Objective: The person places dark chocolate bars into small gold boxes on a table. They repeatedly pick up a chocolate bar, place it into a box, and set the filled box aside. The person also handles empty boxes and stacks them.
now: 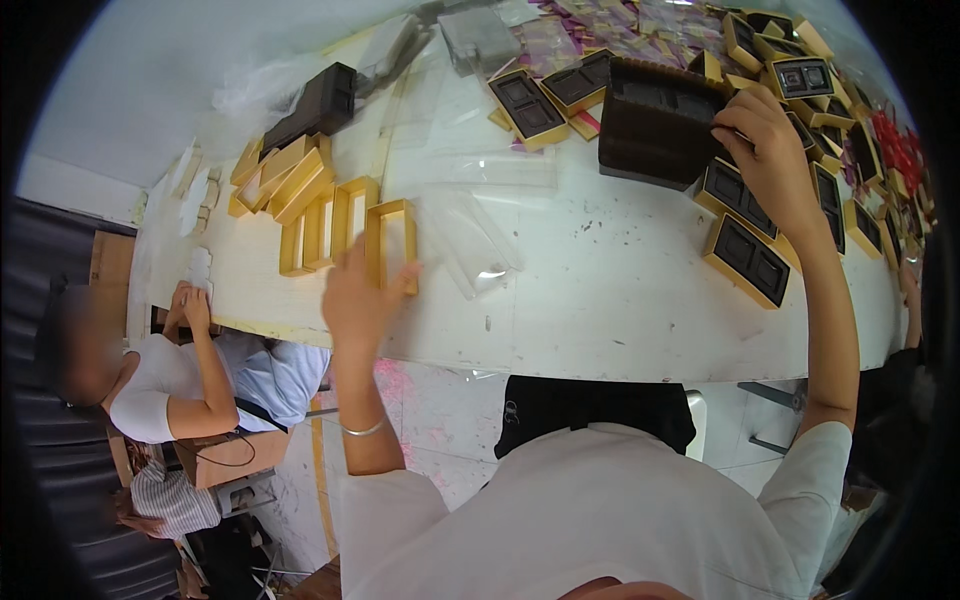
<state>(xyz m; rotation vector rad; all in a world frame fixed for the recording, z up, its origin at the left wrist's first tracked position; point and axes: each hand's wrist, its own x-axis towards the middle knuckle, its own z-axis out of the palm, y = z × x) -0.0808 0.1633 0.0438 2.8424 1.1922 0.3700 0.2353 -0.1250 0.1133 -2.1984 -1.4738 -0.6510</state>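
My left hand, slightly blurred, spans the near end of an open gold cardboard frame, fingers by its left wall and thumb by its right. Whether it grips the frame I cannot tell. Several similar gold frames stand in a row to its left, with more piled behind. My right hand has thumb and fingertips pinched at the right edge of a tall stack of black plastic trays. Just below that hand, gold boxes with black two-well inserts lie on the white table.
Clear plastic sleeves lie mid-table. Another black tray stack stands at back left. Filled gold boxes and purple packets crowd the back right, near red ribbons. A seated person works at left; another person's arm shows far right.
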